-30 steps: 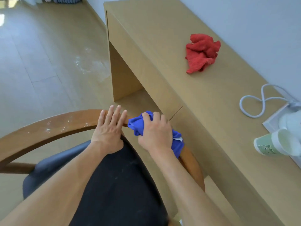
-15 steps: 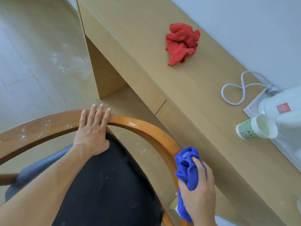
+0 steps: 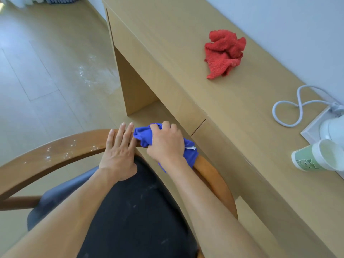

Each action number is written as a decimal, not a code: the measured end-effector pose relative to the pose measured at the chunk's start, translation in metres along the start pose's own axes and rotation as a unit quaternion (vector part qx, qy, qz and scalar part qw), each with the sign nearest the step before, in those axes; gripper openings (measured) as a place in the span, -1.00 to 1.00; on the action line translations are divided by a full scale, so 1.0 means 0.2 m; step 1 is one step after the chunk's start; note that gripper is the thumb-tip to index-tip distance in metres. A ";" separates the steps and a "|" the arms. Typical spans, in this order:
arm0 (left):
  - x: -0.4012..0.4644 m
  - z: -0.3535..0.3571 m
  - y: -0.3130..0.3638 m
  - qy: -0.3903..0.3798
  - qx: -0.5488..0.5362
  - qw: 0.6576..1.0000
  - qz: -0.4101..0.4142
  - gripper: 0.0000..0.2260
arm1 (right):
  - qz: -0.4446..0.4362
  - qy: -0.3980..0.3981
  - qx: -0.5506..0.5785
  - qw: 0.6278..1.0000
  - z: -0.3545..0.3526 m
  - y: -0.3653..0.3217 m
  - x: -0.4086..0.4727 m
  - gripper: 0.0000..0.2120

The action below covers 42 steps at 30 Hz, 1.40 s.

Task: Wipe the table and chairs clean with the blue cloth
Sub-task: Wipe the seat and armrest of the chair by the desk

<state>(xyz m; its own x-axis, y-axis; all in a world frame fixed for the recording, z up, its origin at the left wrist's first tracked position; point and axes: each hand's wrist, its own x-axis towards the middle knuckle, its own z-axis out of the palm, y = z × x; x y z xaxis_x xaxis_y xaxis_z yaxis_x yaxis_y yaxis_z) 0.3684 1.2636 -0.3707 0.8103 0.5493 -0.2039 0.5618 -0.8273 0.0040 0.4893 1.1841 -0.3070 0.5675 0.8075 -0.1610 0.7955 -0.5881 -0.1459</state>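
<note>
My right hand grips the bunched blue cloth and presses it onto the curved wooden backrest rail of the chair, near the top of its arc. My left hand rests flat on the rail just left of the cloth, fingers straight. White dust specks dot the rail further left. The chair's dark seat lies below my arms. The light wooden table stands to the right of the chair.
A crumpled red cloth lies on the table. At the right edge sit a green paper cup on its side, a white kettle on a tray and a looped grey cord. White dust marks the wooden floor.
My right hand has brought the blue cloth back up along the rail from the lower right side to the top, beside my left hand. The left hand stayed on the rail.
</note>
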 end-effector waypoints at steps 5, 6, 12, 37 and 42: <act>0.00 -0.04 -0.01 -0.017 -0.087 0.996 0.001 -0.18 | -0.015 -0.037 0.003 0.999 0.04 -0.03 0.05 -0.46; 0.00 -0.05 -0.03 -0.010 -0.124 0.992 0.002 -0.21 | -0.024 -0.035 0.004 0.999 0.04 -0.02 0.04 -0.44; -0.09 -0.17 -0.07 0.186 -0.373 0.890 -0.187 -0.48 | 0.026 0.009 0.155 0.988 0.14 -0.28 0.02 -0.37; 0.14 -0.12 0.08 0.143 -0.074 0.983 -0.089 -0.84 | -0.047 0.002 -0.140 0.989 0.20 0.02 0.06 -0.69; 0.05 -0.10 -0.12 0.173 -0.077 0.975 -0.113 -0.80 | -0.048 0.017 -0.132 0.990 0.23 0.04 0.06 -0.58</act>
<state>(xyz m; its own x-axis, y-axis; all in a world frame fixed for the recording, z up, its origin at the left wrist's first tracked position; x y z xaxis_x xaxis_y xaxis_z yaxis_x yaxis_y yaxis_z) 0.3667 1.2924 -0.3526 0.6558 0.7443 0.1262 0.7290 -0.6678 0.1502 0.4925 1.1882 -0.3548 0.4898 0.8627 -0.1261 0.8714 -0.4798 0.1018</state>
